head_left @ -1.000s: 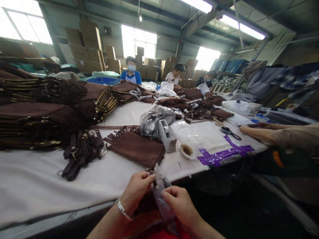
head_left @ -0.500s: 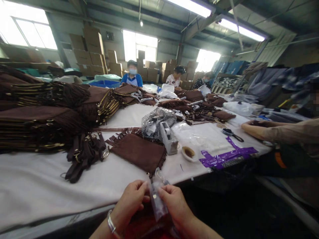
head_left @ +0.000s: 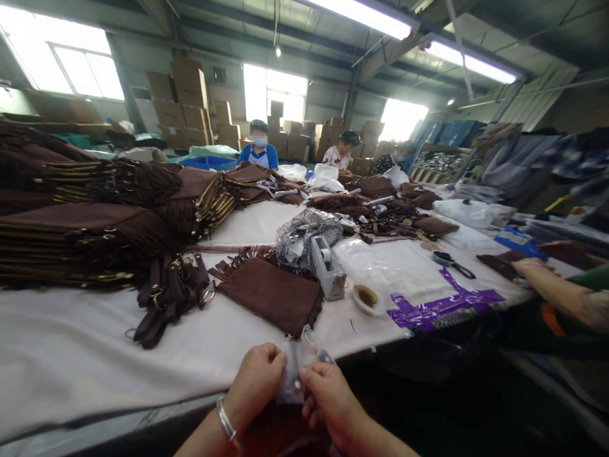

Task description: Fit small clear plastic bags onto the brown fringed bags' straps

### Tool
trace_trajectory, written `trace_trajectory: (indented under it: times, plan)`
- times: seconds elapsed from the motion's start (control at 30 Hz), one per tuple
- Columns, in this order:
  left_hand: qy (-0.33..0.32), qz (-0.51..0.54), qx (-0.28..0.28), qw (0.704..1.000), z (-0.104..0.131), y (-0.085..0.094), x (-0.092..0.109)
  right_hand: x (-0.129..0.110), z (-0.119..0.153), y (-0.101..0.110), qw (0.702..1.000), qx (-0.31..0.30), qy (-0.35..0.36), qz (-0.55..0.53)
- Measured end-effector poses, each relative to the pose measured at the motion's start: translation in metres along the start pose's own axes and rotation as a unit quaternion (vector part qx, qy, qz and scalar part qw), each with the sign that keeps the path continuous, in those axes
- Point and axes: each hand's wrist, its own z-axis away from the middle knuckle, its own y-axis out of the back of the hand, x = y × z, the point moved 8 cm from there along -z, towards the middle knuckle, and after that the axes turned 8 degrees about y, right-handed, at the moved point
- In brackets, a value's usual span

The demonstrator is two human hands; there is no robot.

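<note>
Between my hands at the front table edge is a small clear plastic bag (head_left: pixel 289 384). My left hand (head_left: pixel 257 374), a silver bangle on its wrist, pinches the left side of the plastic. Thumb and fingers of my right hand (head_left: pixel 329 395) grip its right side. A thin grey object (head_left: pixel 325 357) with a pale loop sticks out above my right hand; its kind is unclear. Just beyond lies a flat brown fringed bag (head_left: pixel 271 293), its near corner with metal hardware close to the plastic.
Brown straps (head_left: pixel 166 295) and stacked fringed bags (head_left: pixel 71 241) lie left. A tape dispenser (head_left: pixel 329 273), bubble wrap (head_left: pixel 302 238), a small bowl (head_left: pixel 365 298) and purple tape (head_left: pixel 442 304) lie ahead and right. A co-worker's arm (head_left: pixel 556 285) reaches in from the right.
The plastic between my hands looks shorter and more folded, and its lower end has come up. At right, the co-worker's arms have shifted, and a blue packet now shows there.
</note>
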Motion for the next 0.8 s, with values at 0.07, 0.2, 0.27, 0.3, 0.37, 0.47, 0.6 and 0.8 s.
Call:
trace_trajectory:
  times: [0.07,0.2,0.27,0.3,0.37,0.47,0.6,0.8]
  plan:
    - [-0.05,-0.05,0.038,0.997,-0.006,0.006,0.011,0.001,-0.004,-0.004,1.0,-0.009,-0.007,0.006]
    - [-0.044,-0.064,0.049,0.996,-0.016,0.004,0.011,0.0,-0.011,-0.008,1.0,-0.003,-0.007,-0.008]
    - [-0.016,-0.055,0.034,0.998,-0.02,-0.001,0.006,-0.001,-0.014,-0.009,1.0,0.001,-0.001,-0.018]
    - [-0.003,-0.049,0.023,0.999,-0.021,-0.003,0.004,-0.001,-0.015,-0.009,1.0,0.001,0.001,-0.019]
    - [0.017,-0.037,0.004,0.999,-0.025,-0.008,0.001,0.0,-0.016,-0.01,1.0,-0.003,0.006,-0.012]
    - [0.027,-0.024,-0.007,0.999,-0.029,-0.013,0.001,-0.002,-0.017,-0.009,0.999,-0.022,0.023,0.023]
    - [0.034,0.004,-0.009,0.999,-0.031,-0.018,0.004,-0.034,-0.014,0.006,0.966,-0.02,0.162,0.2]
    - [0.052,0.059,-0.063,0.995,-0.021,-0.026,0.005,-0.1,0.009,-0.002,0.719,0.001,0.51,0.473]
